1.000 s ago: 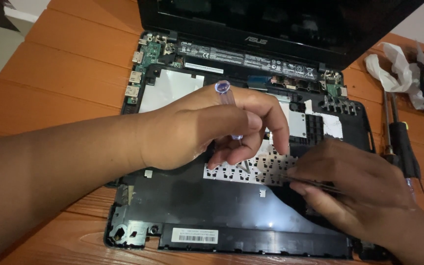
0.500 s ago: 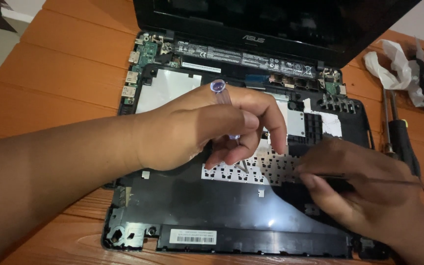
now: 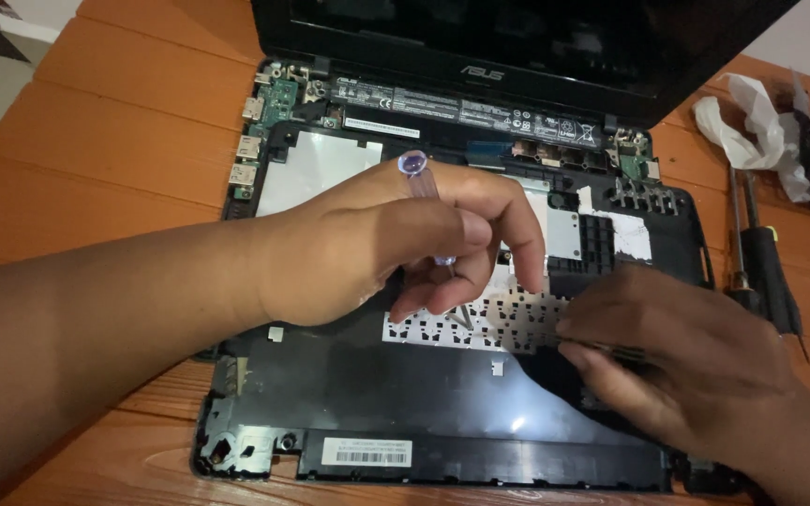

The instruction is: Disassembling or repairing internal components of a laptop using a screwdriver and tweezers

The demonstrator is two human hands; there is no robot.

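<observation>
Over the opened laptop base (image 3: pixel 349 394): left hand (image 3: pixel 396 248) gripping a clear-handled screwdriver (image 3: pixel 421 183), right hand (image 3: pixel 677 361) pinching a thin tool, cover already off, perforated keyboard backing (image 3: pixel 480 323) still seated.

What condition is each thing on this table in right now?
Laptop: opened up, insides bare, lid raised.
Small screwdriver: upright, held by left hand.
Keyboard plate: exposed, lying flat.
Right hand: pinching a thin dark part.
Black-handled screwdrivers: lying unused.
White cloth: crumpled.

Screwdrivers (image 3: pixel 761 258) crowd the right; table (image 3: pixel 96 169) left lies open.
</observation>
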